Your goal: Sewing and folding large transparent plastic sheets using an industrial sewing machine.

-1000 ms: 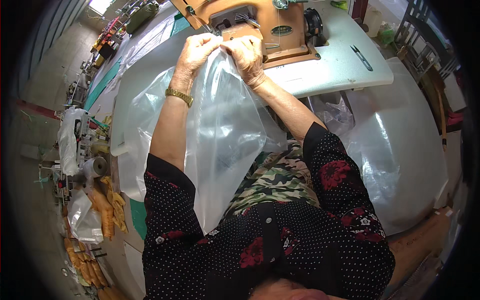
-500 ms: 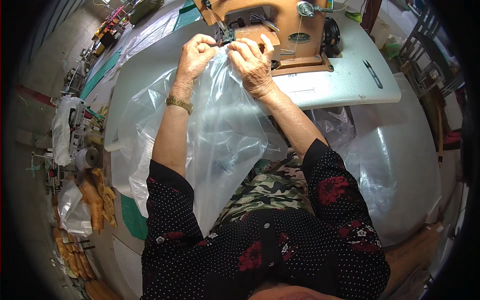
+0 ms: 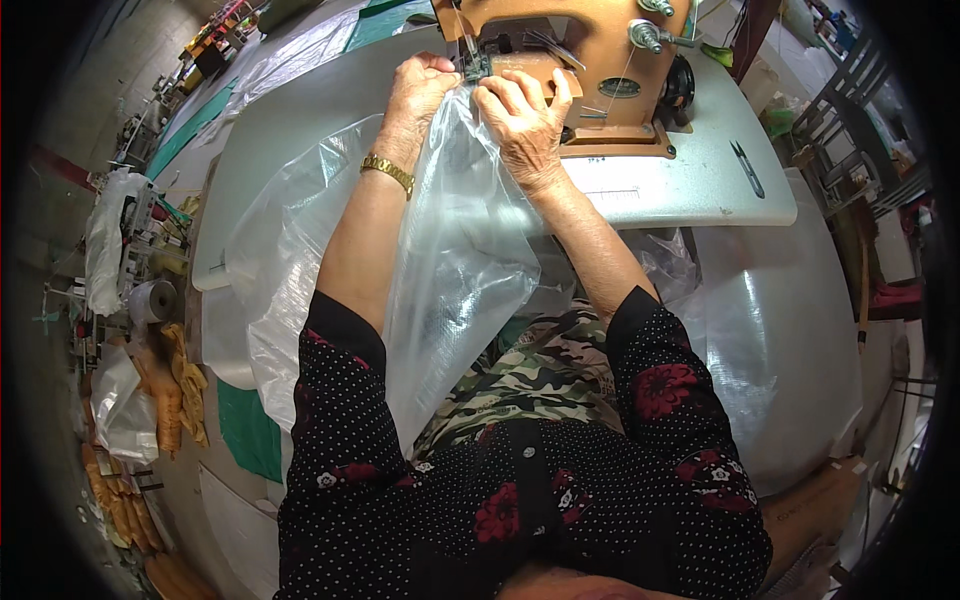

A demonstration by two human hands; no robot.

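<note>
Clear plastic sheeting [image 3: 455, 240] hangs in folds from the sewing machine's foot, over the table edge and down to my lap. My left hand [image 3: 415, 98], below a gold-coloured wristwatch, is closed with thumb and fingers pinching the sheet's gathered top edge, just left of the foot. On the other side my right hand [image 3: 525, 125] has its fingers bent over the same edge, its fingertips beside the foot. The orange-brown sewing machine [image 3: 595, 35] stands just beyond both hands. Its needle area is partly hidden by my fingers.
Black thread snips [image 3: 747, 170] lie on the pale machine table [image 3: 690, 195], right of the machine. More clear plastic [image 3: 775, 330] spreads at the right, below the table edge. A dark chair [image 3: 860, 120] stands at the far right. At left are a roll [image 3: 152, 301] and clutter.
The machine and table have shifted slightly in the picture, the machine rightward, as the view moved. Both hands keep their hold at the foot, and the sheet hangs much as before.
</note>
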